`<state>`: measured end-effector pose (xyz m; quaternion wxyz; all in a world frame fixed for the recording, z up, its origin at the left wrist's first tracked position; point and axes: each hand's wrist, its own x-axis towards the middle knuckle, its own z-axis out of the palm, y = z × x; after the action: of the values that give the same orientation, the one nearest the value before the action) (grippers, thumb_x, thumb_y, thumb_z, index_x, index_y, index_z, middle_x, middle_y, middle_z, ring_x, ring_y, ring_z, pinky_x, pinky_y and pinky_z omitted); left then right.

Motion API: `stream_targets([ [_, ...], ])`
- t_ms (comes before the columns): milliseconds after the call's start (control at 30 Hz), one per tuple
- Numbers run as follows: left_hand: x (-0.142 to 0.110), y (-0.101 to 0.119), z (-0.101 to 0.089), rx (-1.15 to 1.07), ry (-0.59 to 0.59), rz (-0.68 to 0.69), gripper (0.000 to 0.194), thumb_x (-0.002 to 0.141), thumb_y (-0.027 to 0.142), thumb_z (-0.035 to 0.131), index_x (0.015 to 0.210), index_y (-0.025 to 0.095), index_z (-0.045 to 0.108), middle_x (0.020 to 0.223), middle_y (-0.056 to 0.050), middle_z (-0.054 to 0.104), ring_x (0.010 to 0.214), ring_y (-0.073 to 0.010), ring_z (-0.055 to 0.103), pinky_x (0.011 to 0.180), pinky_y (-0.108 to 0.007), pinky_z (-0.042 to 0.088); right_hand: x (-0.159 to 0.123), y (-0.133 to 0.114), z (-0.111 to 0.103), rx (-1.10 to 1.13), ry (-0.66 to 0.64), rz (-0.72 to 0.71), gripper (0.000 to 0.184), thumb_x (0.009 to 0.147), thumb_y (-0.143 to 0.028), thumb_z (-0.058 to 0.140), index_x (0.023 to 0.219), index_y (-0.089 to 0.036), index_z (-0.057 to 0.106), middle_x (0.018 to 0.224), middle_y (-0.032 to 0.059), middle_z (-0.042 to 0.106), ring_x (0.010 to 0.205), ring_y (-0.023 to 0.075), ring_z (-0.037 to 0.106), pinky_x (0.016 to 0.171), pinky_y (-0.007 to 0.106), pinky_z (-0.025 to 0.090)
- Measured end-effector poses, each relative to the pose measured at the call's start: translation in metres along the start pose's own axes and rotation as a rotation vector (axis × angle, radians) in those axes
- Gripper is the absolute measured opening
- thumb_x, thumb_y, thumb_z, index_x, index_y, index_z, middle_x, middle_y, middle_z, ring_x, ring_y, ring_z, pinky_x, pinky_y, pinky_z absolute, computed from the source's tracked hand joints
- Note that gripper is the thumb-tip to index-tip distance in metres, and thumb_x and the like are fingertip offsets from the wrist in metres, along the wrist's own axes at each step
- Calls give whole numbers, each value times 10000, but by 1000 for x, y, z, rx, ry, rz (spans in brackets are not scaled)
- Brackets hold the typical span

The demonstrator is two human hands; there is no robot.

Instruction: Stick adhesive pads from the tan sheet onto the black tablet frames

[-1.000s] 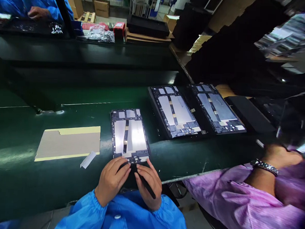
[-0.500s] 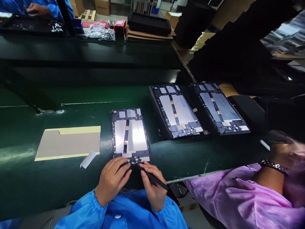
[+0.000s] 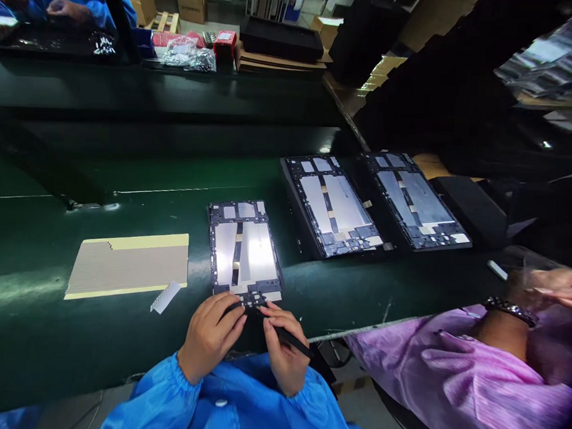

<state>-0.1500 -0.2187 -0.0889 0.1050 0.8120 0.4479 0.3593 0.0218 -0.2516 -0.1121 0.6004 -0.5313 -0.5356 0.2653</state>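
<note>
An opened tablet (image 3: pixel 247 251) lies on the green bench in front of me, its silver inner plate and dark circuit parts facing up. My left hand (image 3: pixel 211 331) grips its lower left corner with curled fingers. In my right hand (image 3: pixel 285 352) is a slim black tool that looks like tweezers (image 3: pixel 293 342). Its tip points at the tablet's bottom edge, where my fingers partly hide the contact. To the left lies a sheet of grey adhesive strips on yellow backing (image 3: pixel 134 267), with a small striped white piece (image 3: pixel 165 297) by its lower right corner.
Two more opened tablets (image 3: pixel 340 204) (image 3: pixel 415 197) rest on black trays at the right. A neighbour's hand (image 3: pixel 555 286) and pink sleeve are at the far right, near a small white block (image 3: pixel 497 270). A dark post (image 3: pixel 44 162) stands left. Across the bench, another person's hand (image 3: pixel 70 10) shows.
My hands stay at the tablet's lower edge, with the black tweezers shifted very slightly. The neighbour's hand at the right has moved a little, and the person across has moved their hands.
</note>
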Motion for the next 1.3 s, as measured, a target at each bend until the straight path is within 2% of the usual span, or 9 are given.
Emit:
stream_targets([
  [533,0,0,0,8,-2,-5,129,931,154,625,1042,169,690,1061,-96,722,1047,-228,690,904,-375,591,0,3,0,-75,-52,-55,194,887,-59,636,948,-241,663,969,51,793,1013,225,748,921,452,615],
  [967,2,1,-2,0,5,-4,145,932,159,613,1044,179,703,1056,-93,728,1042,-227,696,906,-376,595,5,-3,3,-100,-27,-65,114,906,-118,639,892,-227,672,924,60,798,958,233,766,877,441,634],
  [1300,6,5,-3,110,-23,56,153,942,180,608,1059,168,706,1043,-95,735,1015,-233,697,876,-371,596,5,-5,3,-131,-68,-94,156,907,-83,611,920,-232,658,941,56,793,963,220,765,905,443,632],
])
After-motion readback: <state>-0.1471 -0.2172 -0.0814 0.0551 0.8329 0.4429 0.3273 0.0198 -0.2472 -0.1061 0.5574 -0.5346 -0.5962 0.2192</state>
